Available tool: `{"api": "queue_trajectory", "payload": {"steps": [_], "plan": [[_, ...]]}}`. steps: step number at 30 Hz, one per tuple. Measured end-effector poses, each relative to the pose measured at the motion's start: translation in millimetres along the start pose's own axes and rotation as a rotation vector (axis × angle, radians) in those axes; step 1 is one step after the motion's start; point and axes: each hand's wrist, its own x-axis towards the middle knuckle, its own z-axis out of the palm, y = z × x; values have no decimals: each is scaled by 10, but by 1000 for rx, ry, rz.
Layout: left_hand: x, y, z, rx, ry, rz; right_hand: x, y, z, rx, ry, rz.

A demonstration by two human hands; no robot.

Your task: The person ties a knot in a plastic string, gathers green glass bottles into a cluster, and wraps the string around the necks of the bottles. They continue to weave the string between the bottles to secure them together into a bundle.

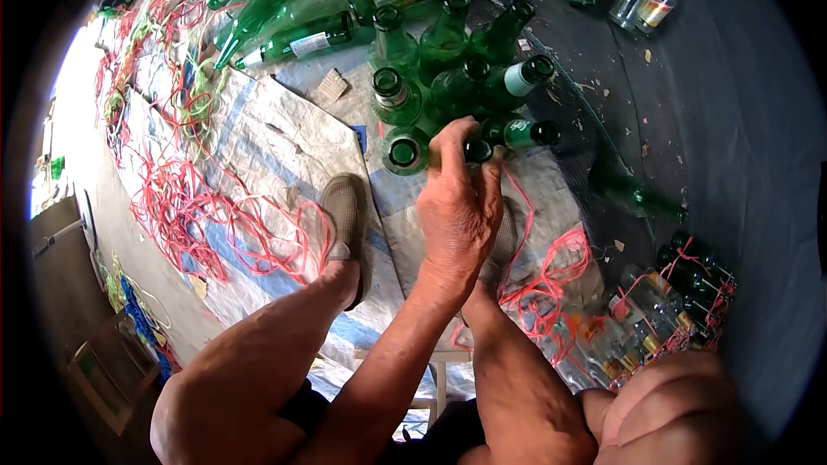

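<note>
Left hand (457, 207) clasps green glass bottle (478, 151) by neck, near right edge of blue-striped white woven sheet (258, 120); keep vertical, sparing adjacent green bottles (402, 152). Right hand (672, 413) seems curled; grip unclear.

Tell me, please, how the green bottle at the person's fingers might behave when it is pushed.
The bottle looks like glass, so it is probably stiff and may chip against neighbouring bottles. Its visible part shines, so it could slip in the fingers. It seems upright, so a high push might tip it, though neighbours could steady it.
</note>
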Motion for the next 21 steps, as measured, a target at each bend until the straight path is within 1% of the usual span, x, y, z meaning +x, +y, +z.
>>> {"api": "queue_trajectory", "payload": {"steps": [1, 2, 4, 7, 8, 11, 12, 15, 16, 17, 19, 21], "plan": [[4, 16, -34, 12, -39, -36, 38, 43, -18, 104, -81, -1], [14, 28, -42, 18, -32, -30, 97, 123, -88, 210, -160, 0], [19, 10, -51, 16, -36, -14, 162, 259, -163, 336, -244, 11], [18, -29, -74, -14, -46, 7, 178, 416, -207, 381, -254, 32], [20, -37, -75, -38, -40, 21, 87, 443, -122, 388, -83, 39], [-7, -1, -118, -105, -114, -101, 65, 622, -149, 402, -58, -9], [-3, -23, -116, -79, -98, -47, 58, 622, -119, 393, -21, 1], [-7, -21, -143, -44, -112, -30, 48, 699, -115, 468, 24, 10], [-10, -16, -151, -58, -134, -68, 48, 708, -174, 423, -15, 61], [-15, 13, -166, -83, -162, -128, 1, 731, -203, 457, 45, 124], [-28, -12, -157, -70, -148, -87, -66, 785, -167, 527, 164, 242], [-49, -11, -156, -68, -137, -74, -101, 865, -95, 531, 216, 230]]}}
